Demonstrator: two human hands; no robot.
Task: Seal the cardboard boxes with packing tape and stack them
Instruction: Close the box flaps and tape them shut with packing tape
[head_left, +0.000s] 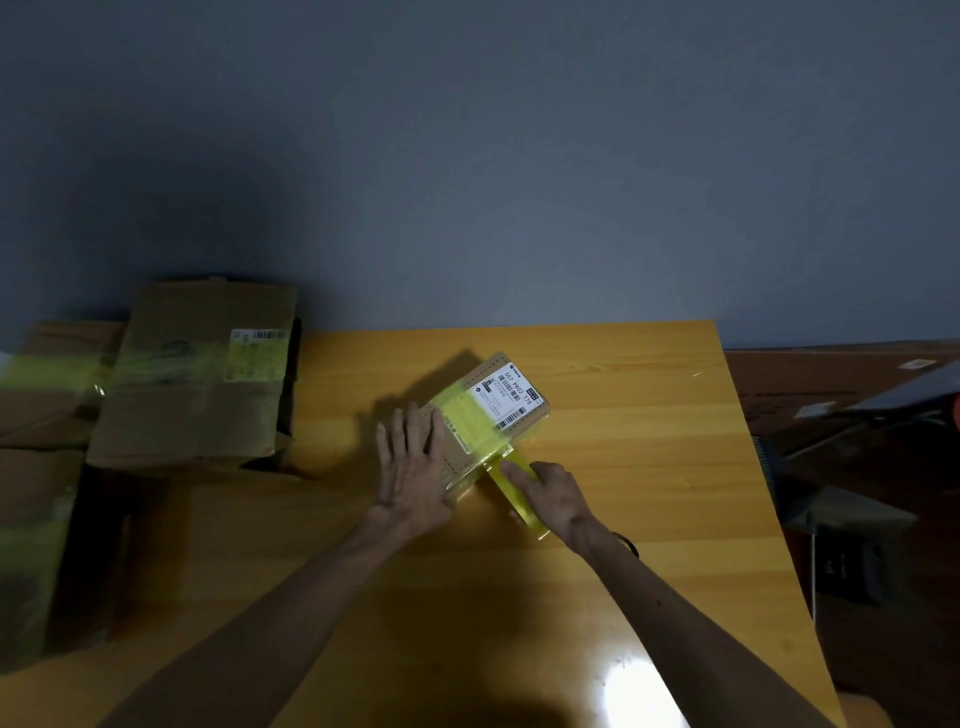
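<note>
Pins the small cardboard box (485, 415) to the wooden table (649, 467) with the left hand (410, 467), fingers straight and spread over its near-left end. Grips the yellow packing tape (505, 491) in the right hand (553, 493), index finger laid along it, just off the box's near-right side, apart from the left. Lies mid-table, long axis from near left to far right, shipping label (511, 397) on the far half, a yellow band crossing toward the right hand. Likely calls for a pull and tear along that line. Leaves stacking undone, larger taped boxes (197, 384) well apart, far left.
</note>
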